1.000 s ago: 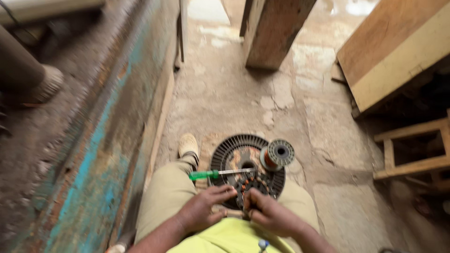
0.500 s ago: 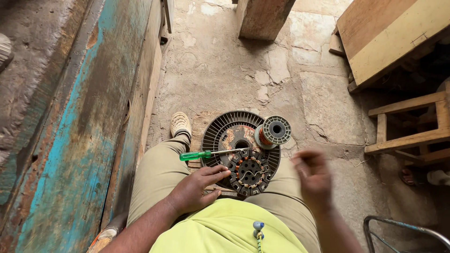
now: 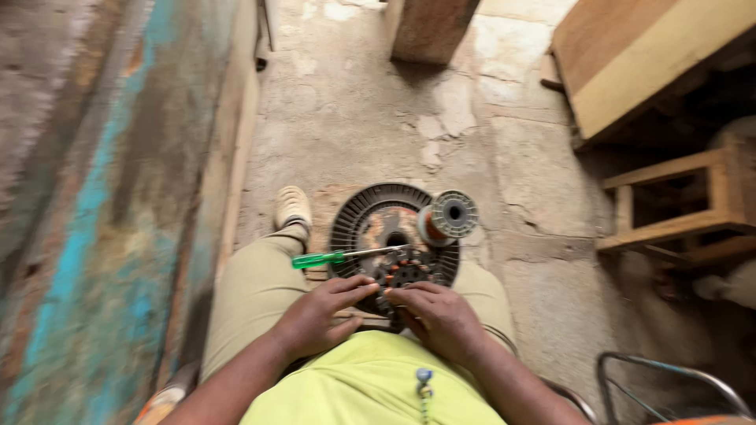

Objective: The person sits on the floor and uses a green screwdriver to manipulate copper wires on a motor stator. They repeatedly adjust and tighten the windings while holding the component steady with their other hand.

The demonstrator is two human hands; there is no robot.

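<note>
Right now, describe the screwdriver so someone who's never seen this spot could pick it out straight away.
Find the seated person's lap, where a round black finned disc rests between the knees. The screwdriver lies across the disc, just beyond the left hand and right hand. Its translucent green handle, pointing toward the left knee, sets it apart from the wire spool nearby.

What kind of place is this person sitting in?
Probably a small repair workshop: a cracked concrete floor, rough wooden frames, and a wound motor part with a wire spool and green-handled screwdriver on the lap.

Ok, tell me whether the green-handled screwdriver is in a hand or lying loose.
Lying loose: the green-handled screwdriver rests across the round ribbed disc; neither hand grips it.
</note>
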